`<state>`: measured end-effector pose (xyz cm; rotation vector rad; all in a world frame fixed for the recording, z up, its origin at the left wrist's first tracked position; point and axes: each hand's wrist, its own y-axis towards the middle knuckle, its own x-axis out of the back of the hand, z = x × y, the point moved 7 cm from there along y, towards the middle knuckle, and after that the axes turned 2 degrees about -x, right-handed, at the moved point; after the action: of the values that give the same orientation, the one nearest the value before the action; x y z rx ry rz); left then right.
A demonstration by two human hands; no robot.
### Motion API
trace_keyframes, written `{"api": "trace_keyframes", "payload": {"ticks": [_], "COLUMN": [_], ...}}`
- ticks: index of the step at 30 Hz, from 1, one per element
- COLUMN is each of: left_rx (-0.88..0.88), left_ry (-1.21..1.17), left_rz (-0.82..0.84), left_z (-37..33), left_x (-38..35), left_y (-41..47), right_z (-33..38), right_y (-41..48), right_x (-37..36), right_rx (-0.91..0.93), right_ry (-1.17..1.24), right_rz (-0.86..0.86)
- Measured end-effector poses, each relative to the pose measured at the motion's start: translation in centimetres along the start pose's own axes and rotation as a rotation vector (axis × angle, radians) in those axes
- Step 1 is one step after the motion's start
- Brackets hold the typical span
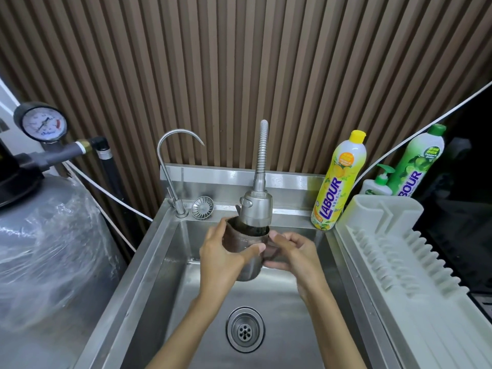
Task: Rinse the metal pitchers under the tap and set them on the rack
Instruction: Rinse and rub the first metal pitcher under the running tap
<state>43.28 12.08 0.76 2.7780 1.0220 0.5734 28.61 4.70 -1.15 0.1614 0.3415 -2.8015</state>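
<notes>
A metal pitcher [246, 242] is held upright over the steel sink [159, 262], directly beneath the spray head of the flexible tap [257, 207]. My left hand [226, 255] wraps round the pitcher's left side, thumb across its front. My right hand [291, 253] grips the pitcher's handle side, fingers curled. The tap head covers part of the pitcher's mouth, and I cannot tell whether water is running. The white dish rack [399, 262] lies to the right of the sink with nothing on it.
A thin gooseneck tap [170, 166] and a loose strainer [203, 207] sit at the sink's back left. Yellow [338, 182] and green [418, 161] detergent bottles and a pump bottle [378, 185] stand at the back right. A wrapped tank [48, 249] with a gauge fills the left. The drain [245, 328] is near.
</notes>
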Motion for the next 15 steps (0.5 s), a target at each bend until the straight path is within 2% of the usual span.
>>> {"api": "trace_keyframes", "payload": {"ticks": [4, 7, 11, 15], "left_rx": [0.256, 0.370, 0.455, 0.512], "left_ry": [-0.224, -0.164, -0.138, -0.082], "left_rz": [0.248, 0.438, 0.473, 0.464], "left_z": [2.9, 5.6, 7.8, 8.4], "left_x": [-2.4, -4.6, -6.8, -8.2], "left_y": [-0.7, -0.2, 1.2, 1.6], "right_z": [2.7, 3.9, 4.5, 5.3], "right_y": [-0.5, -0.7, -0.5, -0.8], "right_x": [0.9, -0.3, -2.5, -4.8], "right_rx": [0.202, 0.355, 0.521, 0.679], "right_ry": [-0.453, -0.804, -1.124, -1.306], "right_rz": [-0.189, -0.235, -0.236, -0.271]}}
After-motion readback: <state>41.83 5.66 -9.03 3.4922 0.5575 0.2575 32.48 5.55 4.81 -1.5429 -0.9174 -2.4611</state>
